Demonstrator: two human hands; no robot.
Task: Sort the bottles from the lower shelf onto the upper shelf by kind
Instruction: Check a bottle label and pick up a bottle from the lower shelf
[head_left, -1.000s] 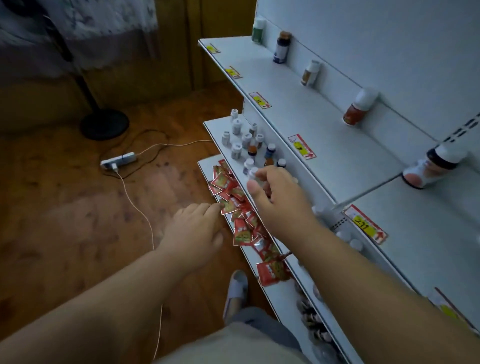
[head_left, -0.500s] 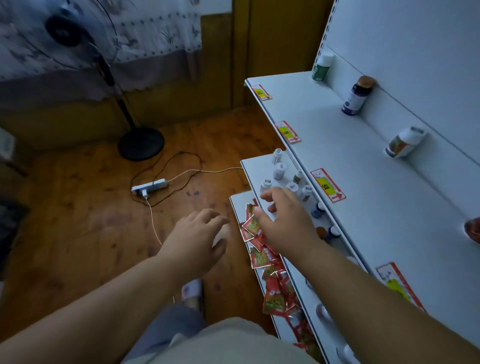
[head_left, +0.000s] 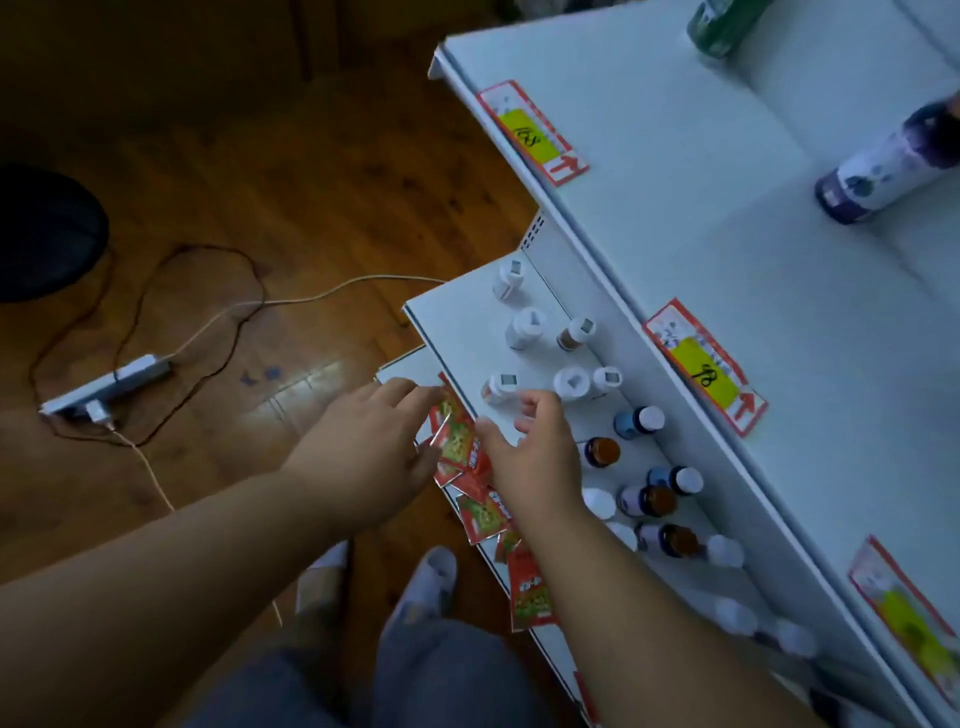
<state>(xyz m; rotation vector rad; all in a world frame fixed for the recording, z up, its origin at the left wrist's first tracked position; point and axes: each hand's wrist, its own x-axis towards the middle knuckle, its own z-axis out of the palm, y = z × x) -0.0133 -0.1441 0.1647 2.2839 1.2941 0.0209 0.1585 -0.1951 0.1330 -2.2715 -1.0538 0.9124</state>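
**Asker:** Reaching for a bottle, or already holding one?

**Describer:** Reaching. The right hand (head_left: 537, 457) hovers over the lower shelf (head_left: 457, 322), fingers loosely spread and holding nothing. Its fingertips are just beside a small white bottle (head_left: 500, 388) near that shelf's front edge. Whether they touch it I cannot tell.

**Asker:** And the other hand?

**Describer:** The left hand (head_left: 363, 447) is off the lower shelf's front edge, above a row of red packets (head_left: 457, 441) on a ledge just below it. Its fingers are relaxed and nearly straight, gripping nothing; the fingertips meet the top packet.

**Asker:** Where are the bottles?

**Describer:** Most stand on the lower shelf: white-capped ones toward its far end, then a blue bottle (head_left: 636, 421), a brown bottle (head_left: 601, 451) and more dark ones running back toward the person. Above the lower shelf, the upper shelf (head_left: 675, 234) carries only a purple bottle (head_left: 883, 166) and a green bottle (head_left: 722, 23) at its back, well apart. Price tags (head_left: 701, 364) hang on its front edge.

**Asker:** So how far along?

**Describer:** Early, by my reading; the lower shelf is crowded. The next move seems to call for closing the right fingers round the white bottle without knocking its neighbours, lifting it clear of the upper shelf's edge, and starting a spot for its kind.
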